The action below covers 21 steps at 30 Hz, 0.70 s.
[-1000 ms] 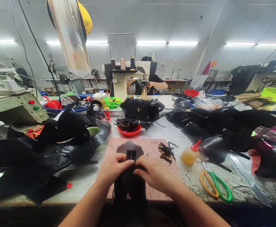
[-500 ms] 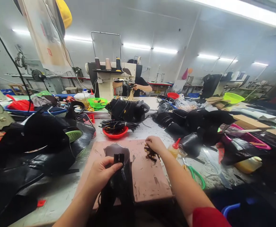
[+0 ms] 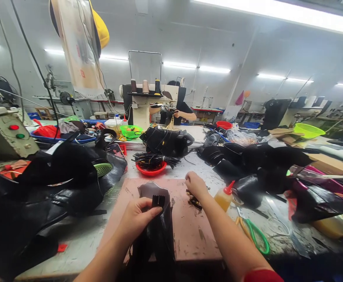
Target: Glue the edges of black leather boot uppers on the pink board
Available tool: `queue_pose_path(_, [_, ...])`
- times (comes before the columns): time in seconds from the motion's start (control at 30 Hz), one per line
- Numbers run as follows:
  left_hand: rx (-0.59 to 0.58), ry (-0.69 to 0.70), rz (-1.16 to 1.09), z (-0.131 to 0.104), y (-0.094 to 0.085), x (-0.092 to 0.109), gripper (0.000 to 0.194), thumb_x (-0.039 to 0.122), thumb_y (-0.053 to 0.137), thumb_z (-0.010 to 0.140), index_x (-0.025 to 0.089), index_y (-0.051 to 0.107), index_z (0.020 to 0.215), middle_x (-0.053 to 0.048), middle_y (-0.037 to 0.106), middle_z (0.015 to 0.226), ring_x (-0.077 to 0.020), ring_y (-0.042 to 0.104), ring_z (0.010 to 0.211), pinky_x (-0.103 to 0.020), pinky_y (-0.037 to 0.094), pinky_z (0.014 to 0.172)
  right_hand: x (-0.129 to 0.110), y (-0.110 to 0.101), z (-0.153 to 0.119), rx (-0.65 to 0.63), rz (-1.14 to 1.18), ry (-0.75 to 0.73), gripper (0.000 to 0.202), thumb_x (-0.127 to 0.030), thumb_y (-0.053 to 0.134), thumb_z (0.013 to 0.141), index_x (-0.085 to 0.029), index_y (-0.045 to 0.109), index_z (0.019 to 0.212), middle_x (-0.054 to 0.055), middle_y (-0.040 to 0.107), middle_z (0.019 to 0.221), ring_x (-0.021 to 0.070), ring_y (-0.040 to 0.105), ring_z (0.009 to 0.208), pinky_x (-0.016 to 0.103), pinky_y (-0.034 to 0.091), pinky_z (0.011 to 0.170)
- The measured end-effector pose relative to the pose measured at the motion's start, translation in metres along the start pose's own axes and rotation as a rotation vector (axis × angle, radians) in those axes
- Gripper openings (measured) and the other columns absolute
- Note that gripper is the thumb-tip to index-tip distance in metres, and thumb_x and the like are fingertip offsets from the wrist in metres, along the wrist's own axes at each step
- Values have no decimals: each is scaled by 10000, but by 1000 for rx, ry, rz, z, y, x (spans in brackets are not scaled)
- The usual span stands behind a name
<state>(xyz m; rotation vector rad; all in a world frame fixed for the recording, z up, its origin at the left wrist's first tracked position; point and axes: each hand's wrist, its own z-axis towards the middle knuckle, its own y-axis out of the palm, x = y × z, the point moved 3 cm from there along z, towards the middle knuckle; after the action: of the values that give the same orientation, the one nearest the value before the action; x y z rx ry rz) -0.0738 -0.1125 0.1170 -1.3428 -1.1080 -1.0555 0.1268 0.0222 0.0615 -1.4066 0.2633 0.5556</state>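
Observation:
Between thumb and fingers, my left hand [image 3: 140, 217] pinches the end of a black zipper strip [image 3: 158, 201]. The strip hangs over a black leather piece [image 3: 167, 219] whose grey-lined top lies on the pink board [image 3: 193, 235]. Farther right, my right hand [image 3: 196, 184] is over a small pile of black and gold pieces [image 3: 195, 201] at the board's right part. Its fingers are curled down, and whether they grip a piece is hidden. A glue bottle with a red tip [image 3: 224, 197] stands just right of my right wrist.
Beyond the board are a red bowl of black strips [image 3: 151, 170] and a black bag [image 3: 167, 141]. Black leather pieces [image 3: 71, 192] heap at left, more at right. Green-handled scissors [image 3: 258, 237] lie right. Across the table, a person [image 3: 183, 111] works at a sewing machine [image 3: 142, 109].
The whole view has shifted, so things appear farther right and slightly lower. My left hand still pinches the zipper strip, and my right hand stays at the small pile.

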Motion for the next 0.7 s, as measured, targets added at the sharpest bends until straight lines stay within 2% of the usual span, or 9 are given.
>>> queue_pose_path(0.13, [0, -15, -22, 1, 1, 0, 248, 390, 678, 529, 150, 667, 594, 5, 602, 549, -137, 517, 527, -231, 405, 508, -26, -17, -24, 25, 214, -85, 205, -227, 445, 812, -157, 559, 967, 46, 623, 824, 161, 579, 756, 285, 447, 686])
queue_pose_path(0.17, [0, 0, -16, 2, 2, -1, 244, 387, 673, 537, 150, 665, 593, 5, 600, 552, -135, 510, 528, -228, 397, 502, -34, -22, -30, 21, 291, -110, 204, -272, 463, 807, -160, 562, 947, 42, 627, 810, 154, 579, 713, 273, 452, 639])
queue_pose_path(0.23, [-9, 45, 5, 2, 4, -1, 232, 380, 660, 553, 151, 664, 585, 1, 599, 559, -135, 500, 536, -224, 385, 495, -51, -35, -39, 6, 497, -189, 176, -318, 507, 776, -166, 573, 834, 67, 630, 911, 139, 570, 677, 257, 445, 577])
queue_pose_path(0.3, [-23, 88, 27, 2, 6, 0, 220, 371, 649, 566, 152, 662, 572, -1, 598, 556, -135, 494, 540, -223, 379, 496, -69, -48, -47, -65, 713, -289, 152, -318, 556, 733, -166, 561, 732, 91, 607, 1042, 126, 562, 677, 252, 440, 559])
queue_pose_path(0.37, [-38, 125, 50, 1, 8, 2, 204, 353, 637, 581, 153, 672, 585, -6, 608, 573, -140, 498, 559, -224, 384, 510, -85, -60, -53, -205, 826, -355, 147, -306, 592, 706, -164, 555, 695, 88, 630, 1005, 121, 561, 666, 252, 441, 565])
queue_pose_path(0.43, [-47, 154, 76, 0, 10, 6, 193, 341, 619, 596, 156, 673, 593, -5, 605, 576, -143, 495, 565, -225, 382, 514, -97, -69, -58, -332, 837, -373, 142, -295, 620, 689, -160, 580, 700, 54, 660, 816, 121, 559, 627, 248, 438, 562])
queue_pose_path(0.5, [-50, 181, 111, -2, 12, 9, 187, 335, 602, 606, 161, 654, 561, 4, 580, 550, -137, 476, 550, -223, 365, 507, -104, -76, -59, -383, 787, -384, 115, -267, 628, 686, -155, 621, 711, 24, 646, 700, 121, 557, 609, 244, 436, 569])
queue_pose_path(0.6, [-45, 220, 158, -2, 16, 11, 198, 330, 586, 610, 162, 618, 509, 13, 541, 512, -128, 450, 531, -222, 340, 501, -111, -80, -59, -383, 685, -429, 81, -207, 594, 712, -161, 660, 724, 7, 647, 676, 123, 572, 633, 241, 446, 604])
queue_pose_path(0.7, [-29, 241, 182, -1, 17, 8, 191, 328, 585, 615, 164, 634, 531, 6, 558, 536, -138, 471, 549, -224, 347, 505, -114, -80, -59, -353, 628, -464, 76, -178, 602, 709, -175, 674, 735, -2, 663, 699, 128, 588, 662, 242, 455, 638])
